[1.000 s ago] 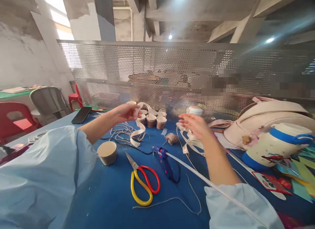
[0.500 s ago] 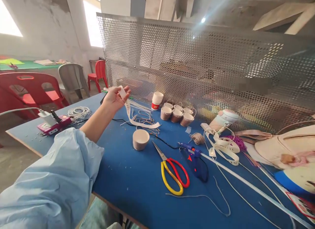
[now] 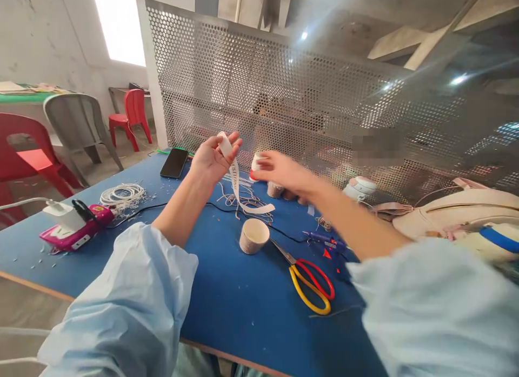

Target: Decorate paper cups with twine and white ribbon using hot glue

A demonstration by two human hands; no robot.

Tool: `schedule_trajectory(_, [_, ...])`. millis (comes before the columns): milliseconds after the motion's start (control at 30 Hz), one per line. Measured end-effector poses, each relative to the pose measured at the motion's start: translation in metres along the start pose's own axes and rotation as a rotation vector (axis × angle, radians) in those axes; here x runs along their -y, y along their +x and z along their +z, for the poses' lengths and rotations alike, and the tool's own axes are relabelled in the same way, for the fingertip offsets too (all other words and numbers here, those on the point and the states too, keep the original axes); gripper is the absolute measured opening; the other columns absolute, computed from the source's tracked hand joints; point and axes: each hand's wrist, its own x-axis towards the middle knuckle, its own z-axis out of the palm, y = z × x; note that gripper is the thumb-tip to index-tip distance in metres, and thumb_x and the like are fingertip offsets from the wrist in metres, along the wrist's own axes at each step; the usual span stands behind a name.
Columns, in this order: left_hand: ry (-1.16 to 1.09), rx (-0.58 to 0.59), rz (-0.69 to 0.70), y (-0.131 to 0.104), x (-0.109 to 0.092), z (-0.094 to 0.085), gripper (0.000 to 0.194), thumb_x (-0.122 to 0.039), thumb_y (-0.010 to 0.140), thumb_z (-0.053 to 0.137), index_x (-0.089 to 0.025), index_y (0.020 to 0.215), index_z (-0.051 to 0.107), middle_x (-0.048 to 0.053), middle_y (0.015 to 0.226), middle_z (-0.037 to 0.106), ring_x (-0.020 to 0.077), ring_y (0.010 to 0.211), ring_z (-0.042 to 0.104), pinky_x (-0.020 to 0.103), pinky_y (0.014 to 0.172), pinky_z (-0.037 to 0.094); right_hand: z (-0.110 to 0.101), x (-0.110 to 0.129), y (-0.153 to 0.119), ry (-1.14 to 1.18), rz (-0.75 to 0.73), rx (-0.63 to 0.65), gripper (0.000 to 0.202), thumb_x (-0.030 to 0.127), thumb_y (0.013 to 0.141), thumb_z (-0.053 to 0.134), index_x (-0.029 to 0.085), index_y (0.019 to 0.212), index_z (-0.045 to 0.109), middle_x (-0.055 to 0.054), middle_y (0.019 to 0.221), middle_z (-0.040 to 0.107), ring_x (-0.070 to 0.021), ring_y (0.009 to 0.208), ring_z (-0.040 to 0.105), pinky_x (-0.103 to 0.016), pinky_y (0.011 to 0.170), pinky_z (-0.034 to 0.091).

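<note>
- Head view: gripping narrow white ribbon w/ dark lettering (image 3: pixel 236 185) in left hand (image 3: pixel 211 158), palm turned up, thumb closed on one end; can see the rest trailing down to blue worktop (image 3: pixel 223 306), w/ free end lying flat, beyond the near cup.
- Reaching across w/ right hand (image 3: pixel 286 172), fingers partly bent, blurred; can't tell if gripping anything or touching white-and-red paper cup stack (image 3: pixel 254 175) just by the fingertips.
- Can see small round cup w/ pale textured wall (image 3: pixel 250 244) upright on worktop, mouth up, nearer the body than both hands, touched by neither.
- Can see more small brownish textured cups (image 3: pixel 274 191) further back, partly hidden behind R hand; can't count exactly.
- Would judge as partway: seems done w/ textured covering on near cup + those at back; can't see any ribbon around near cup, so none on it yet, AFAICT. Can't tell re: back cups.
- Can see scissors w/ red and yellow handles (image 3: pixel 294 262) lying idle, tips just beside near cup; likewise blue glue gun (image 3: pixel 333 240), unheld, partly behind R forearm.
- Off to L: can see black phone (image 3: pixel 174 163), coiled white cable (image 3: pixel 121 194), magenta power strip (image 3: pixel 73 237) w/ plugs in.
</note>
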Motion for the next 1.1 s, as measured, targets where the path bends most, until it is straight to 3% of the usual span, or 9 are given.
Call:
schedule_trajectory(67, [-0.015,0.009,-0.006,0.004,-0.008,-0.003,0.029,-0.006,0.089,0.039,-0.013,0.114,0.052,0.004,0.082,0.070,0.0141,0.071,0.070,0.017,0.058,0.057,0.048,-0.015,0.024,0.031,0.083,0.263,0.043,0.015,0.058,0.089,0.020,0.094,0.067,-0.001,0.089,0.069,-0.0164,0.087,0.063,-0.032,0.083,0.052])
schedule_trajectory(167, [-0.064,-0.030,0.058,0.015,-0.032,-0.014,0.028,-0.005,0.091,0.039,-0.013,0.113,0.052,0.002,0.077,0.069,0.0127,0.070,0.069,0.017,0.060,0.056,0.082,-0.050,0.049,0.000,0.173,0.385,0.019,0.028,0.072,0.080,0.015,0.079,0.069,-0.001,0.065,0.065,-0.0143,0.065,0.062,-0.029,0.067,0.053])
schedule_trajectory(300, [-0.139,-0.142,0.335,0.028,-0.077,-0.036,0.024,-0.007,0.095,0.035,-0.020,0.101,0.054,-0.004,0.062,0.064,0.0086,0.067,0.065,0.013,0.060,0.051,0.043,-0.090,0.062,-0.071,0.330,0.297,0.026,0.036,0.084,0.071,0.012,0.074,0.067,0.002,0.056,0.056,-0.0081,0.048,0.051,-0.025,0.055,0.049])
schedule_trajectory(433, [-0.132,-0.180,0.460,0.034,-0.101,-0.051,0.021,-0.012,0.097,0.035,-0.025,0.099,0.052,-0.007,0.062,0.066,0.0085,0.085,0.068,0.013,0.068,0.051,-0.016,-0.107,0.059,-0.140,0.469,0.116,0.026,0.035,0.095,0.058,0.014,0.110,0.061,-0.006,0.102,0.065,-0.0152,0.082,0.064,-0.032,0.071,0.056])
schedule_trajectory(567, [0.002,-0.077,0.451,0.037,-0.094,-0.050,0.024,-0.017,0.095,0.035,-0.029,0.107,0.053,-0.005,0.081,0.073,0.0114,0.108,0.065,0.018,0.078,0.052,-0.021,-0.105,0.050,-0.157,0.547,0.064,0.026,0.034,0.096,0.057,0.013,0.110,0.061,-0.006,0.101,0.065,-0.0149,0.080,0.064,-0.031,0.069,0.056])
schedule_trajectory(667, [0.063,-0.019,0.442,0.033,-0.086,-0.042,0.024,-0.019,0.090,0.041,-0.031,0.106,0.055,-0.004,0.097,0.073,0.0144,0.113,0.062,0.025,0.083,0.054,0.014,-0.101,0.049,-0.113,0.587,0.172,0.022,0.032,0.096,0.055,0.012,0.096,0.064,-0.006,0.082,0.065,-0.0132,0.063,0.063,-0.028,0.057,0.056])
schedule_trajectory(833, [0.094,0.030,0.444,0.018,-0.082,-0.030,0.013,-0.022,0.090,0.043,-0.027,0.093,0.055,-0.001,0.101,0.071,0.0153,0.107,0.064,0.025,0.079,0.055,0.068,-0.105,0.057,-0.020,0.634,0.343,0.023,0.034,0.097,0.052,0.015,0.105,0.063,-0.009,0.100,0.068,-0.0206,0.085,0.069,-0.039,0.073,0.060])
schedule_trajectory(933, [0.123,0.056,0.470,0.015,-0.076,-0.026,0.012,-0.025,0.092,0.041,-0.024,0.095,0.053,0.001,0.100,0.071,0.0163,0.101,0.066,0.025,0.077,0.055,0.063,-0.110,0.071,-0.055,0.634,0.280,0.027,0.034,0.095,0.057,0.015,0.114,0.061,-0.009,0.114,0.064,-0.0209,0.096,0.065,-0.040,0.081,0.057])
schedule_trajectory(1100, [0.169,0.110,0.448,0.022,-0.061,-0.024,0.016,-0.033,0.093,0.046,-0.025,0.104,0.053,0.002,0.101,0.071,0.0190,0.101,0.067,0.026,0.079,0.055,0.030,-0.112,0.080,-0.097,0.616,0.102,0.035,0.036,0.095,0.059,0.017,0.124,0.056,-0.009,0.124,0.059,-0.0228,0.104,0.061,-0.043,0.087,0.054])
